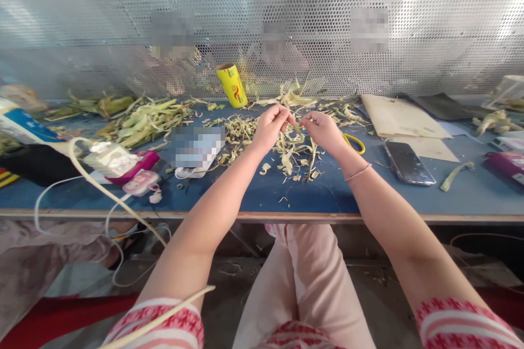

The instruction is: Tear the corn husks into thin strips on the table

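Observation:
My left hand and my right hand are close together above the blue table, fingertips nearly meeting. Both are closed in a pinch. Whatever lies between the fingertips is too small to make out. Below and around them are scattered pale green and yellowish plant scraps. Just beside my right hand, partly behind the wrist, is a yellow loop handle. A larger heap of pale green strips lies to the left.
A yellow tube leans near the perforated metal wall. A phone and brown paper lie right. At left are a covered device, a magenta box and white cables. The table's front edge crosses below my forearms.

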`<state>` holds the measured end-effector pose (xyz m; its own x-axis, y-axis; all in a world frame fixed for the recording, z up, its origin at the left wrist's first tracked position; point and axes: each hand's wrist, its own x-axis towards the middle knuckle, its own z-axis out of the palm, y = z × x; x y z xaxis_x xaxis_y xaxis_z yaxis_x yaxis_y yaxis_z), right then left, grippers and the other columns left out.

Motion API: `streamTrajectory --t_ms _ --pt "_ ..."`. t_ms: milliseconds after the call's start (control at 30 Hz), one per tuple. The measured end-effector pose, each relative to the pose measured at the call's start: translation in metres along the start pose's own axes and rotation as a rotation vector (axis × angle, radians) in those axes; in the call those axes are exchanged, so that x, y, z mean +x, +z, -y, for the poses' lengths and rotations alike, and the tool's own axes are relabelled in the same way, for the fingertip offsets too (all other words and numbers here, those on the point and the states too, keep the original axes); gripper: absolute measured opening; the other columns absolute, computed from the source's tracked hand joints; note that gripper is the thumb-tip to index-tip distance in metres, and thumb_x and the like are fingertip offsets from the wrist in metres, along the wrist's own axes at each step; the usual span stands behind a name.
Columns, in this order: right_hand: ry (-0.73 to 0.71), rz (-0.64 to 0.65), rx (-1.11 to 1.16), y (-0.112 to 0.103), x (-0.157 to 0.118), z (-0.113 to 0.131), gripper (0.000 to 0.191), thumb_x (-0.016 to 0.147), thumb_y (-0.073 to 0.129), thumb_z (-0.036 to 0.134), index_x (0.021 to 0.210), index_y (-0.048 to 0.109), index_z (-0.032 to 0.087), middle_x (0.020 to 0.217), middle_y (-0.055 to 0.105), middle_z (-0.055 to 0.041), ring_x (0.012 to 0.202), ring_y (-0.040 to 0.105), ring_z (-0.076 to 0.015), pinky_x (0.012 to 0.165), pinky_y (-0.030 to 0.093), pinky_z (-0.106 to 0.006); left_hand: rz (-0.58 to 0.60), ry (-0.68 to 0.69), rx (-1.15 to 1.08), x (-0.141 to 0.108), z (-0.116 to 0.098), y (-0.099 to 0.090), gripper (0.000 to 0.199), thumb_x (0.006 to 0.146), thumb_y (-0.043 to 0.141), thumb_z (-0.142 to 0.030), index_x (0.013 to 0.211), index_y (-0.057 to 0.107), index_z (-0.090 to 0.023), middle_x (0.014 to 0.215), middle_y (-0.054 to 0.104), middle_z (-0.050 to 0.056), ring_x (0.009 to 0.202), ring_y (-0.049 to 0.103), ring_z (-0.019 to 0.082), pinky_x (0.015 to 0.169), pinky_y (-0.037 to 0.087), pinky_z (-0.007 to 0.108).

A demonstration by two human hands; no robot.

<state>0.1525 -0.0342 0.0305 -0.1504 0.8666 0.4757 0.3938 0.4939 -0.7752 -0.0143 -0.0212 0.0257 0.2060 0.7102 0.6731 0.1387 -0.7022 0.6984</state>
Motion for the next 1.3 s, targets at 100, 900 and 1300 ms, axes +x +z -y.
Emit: streamTrajectory --t_ms 100,900,1300 --pt "-0.026 0.046 0.043 0.001 -0.001 0.002 0.017 0.079 0.055 0.032 0.071 0.056 0.017 0.057 0.040 0.0042 0.057 0.035 -0.0100 0.056 0.026 -0.026 0.050 0.006 0.037 0.001 0.000 -0.002 0.029 0.092 0.051 -0.041 0.076 0.057 -0.019 0.059 0.056 -0.002 0.051 0.049 0.007 0.052 0.040 0.022" --pt "0.096 0.444 0.334 -0.011 -0.006 0.005 0.023 0.079 0.064 0.040 0.077 0.057 0.018 0.043 0.030 0.0108 0.037 0.025 -0.0048 0.038 0.019 -0.022 0.109 -0.016 -0.144 0.001 0.008 -0.006 0.035 0.086 0.057 -0.053 0.073 0.056 -0.020 0.051 0.042 -0.005 0.047 0.040 0.008 0.048 0.034 0.023" --pt "-0.053 0.459 0.046 -0.001 -0.005 0.000 0.014 0.075 0.048 0.010 0.064 0.047 0.018 0.058 0.049 0.0044 0.054 0.044 -0.0079 0.055 0.035 -0.023 0.115 -0.090 -0.115 -0.004 0.012 0.009 0.028 0.090 0.052 -0.045 0.076 0.055 -0.020 0.061 0.046 -0.002 0.058 0.047 0.011 0.059 0.041 0.025"
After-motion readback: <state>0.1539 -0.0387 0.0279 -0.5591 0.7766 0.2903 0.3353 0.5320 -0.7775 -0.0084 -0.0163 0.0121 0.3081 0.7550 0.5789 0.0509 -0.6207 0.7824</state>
